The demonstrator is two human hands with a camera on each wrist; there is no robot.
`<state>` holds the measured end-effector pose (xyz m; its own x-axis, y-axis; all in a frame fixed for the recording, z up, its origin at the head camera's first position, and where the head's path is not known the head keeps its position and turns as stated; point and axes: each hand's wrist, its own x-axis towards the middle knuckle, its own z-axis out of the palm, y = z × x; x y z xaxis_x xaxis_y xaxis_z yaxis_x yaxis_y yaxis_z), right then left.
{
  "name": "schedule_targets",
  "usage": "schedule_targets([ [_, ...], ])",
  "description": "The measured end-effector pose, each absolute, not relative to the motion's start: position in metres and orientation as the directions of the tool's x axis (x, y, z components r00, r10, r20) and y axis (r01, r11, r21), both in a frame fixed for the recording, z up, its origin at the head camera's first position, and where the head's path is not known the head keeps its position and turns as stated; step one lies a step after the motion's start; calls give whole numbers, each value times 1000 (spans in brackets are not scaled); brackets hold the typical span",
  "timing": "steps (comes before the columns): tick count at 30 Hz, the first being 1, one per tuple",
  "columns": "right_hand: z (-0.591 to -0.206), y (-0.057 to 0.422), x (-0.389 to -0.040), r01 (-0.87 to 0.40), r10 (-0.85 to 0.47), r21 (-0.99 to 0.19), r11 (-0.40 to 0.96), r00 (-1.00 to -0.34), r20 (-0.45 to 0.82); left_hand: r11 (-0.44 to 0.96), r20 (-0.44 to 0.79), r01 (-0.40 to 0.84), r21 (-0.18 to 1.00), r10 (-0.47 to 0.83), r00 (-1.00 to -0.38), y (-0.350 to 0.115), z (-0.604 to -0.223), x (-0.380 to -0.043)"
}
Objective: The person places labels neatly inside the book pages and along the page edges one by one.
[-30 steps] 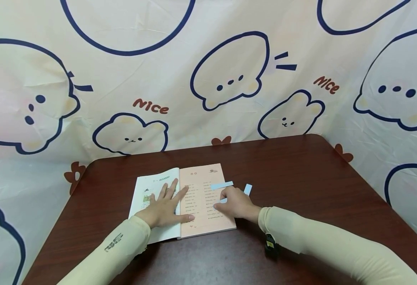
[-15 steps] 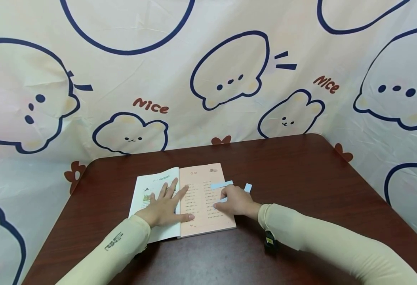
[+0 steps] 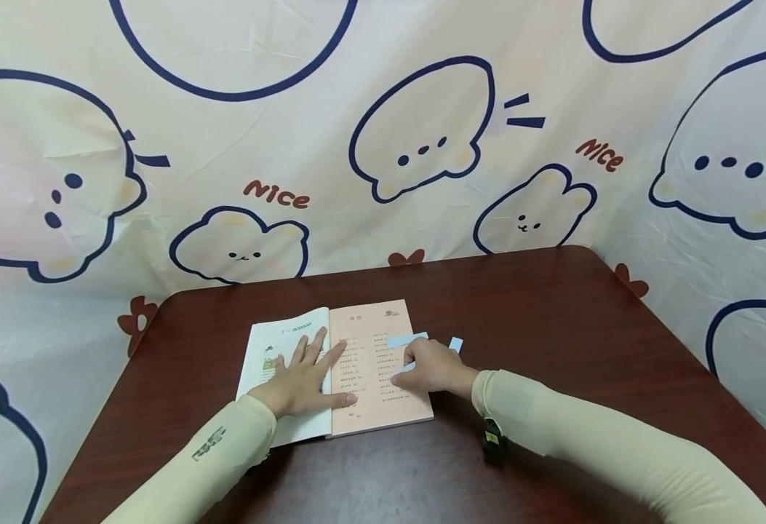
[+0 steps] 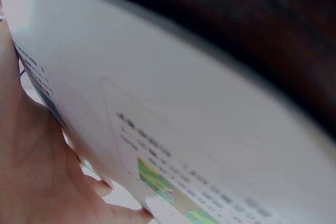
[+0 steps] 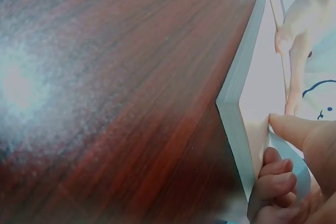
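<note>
The left hand [image 3: 300, 382] lies splayed across the open book [image 3: 364, 371], as a second ago; the right hand [image 3: 438, 367], its sleeve [image 3: 520, 404] shifted slightly farther forward, pinches a thin, bowed blue strip [image 5: 299, 167] at the book's edge. A flat pale-blue piece [image 3: 404, 340] crosses the smooth peach page. The table [image 3: 553, 320] is glossy, wood-grained; the printed cloth [image 3: 320, 131] behind is wrinkled.

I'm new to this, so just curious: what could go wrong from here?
The blue strip held in the right hand curves, so it might crease. The other strip pokes past the right edge of the open book, close to that hand, and could get nudged. The left hand lies spread across the book; if it lifts, pages might flip.
</note>
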<state>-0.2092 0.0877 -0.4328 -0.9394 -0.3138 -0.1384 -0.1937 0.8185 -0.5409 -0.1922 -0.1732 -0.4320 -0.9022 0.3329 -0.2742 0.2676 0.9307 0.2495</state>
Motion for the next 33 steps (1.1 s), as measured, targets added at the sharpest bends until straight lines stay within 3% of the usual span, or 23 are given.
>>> schedule_targets([
  [33, -432, 86, -208, -204, -305, -531, 823, -946, -109, 929, -270, 261, 261, 330, -905, -173, -436, -193],
])
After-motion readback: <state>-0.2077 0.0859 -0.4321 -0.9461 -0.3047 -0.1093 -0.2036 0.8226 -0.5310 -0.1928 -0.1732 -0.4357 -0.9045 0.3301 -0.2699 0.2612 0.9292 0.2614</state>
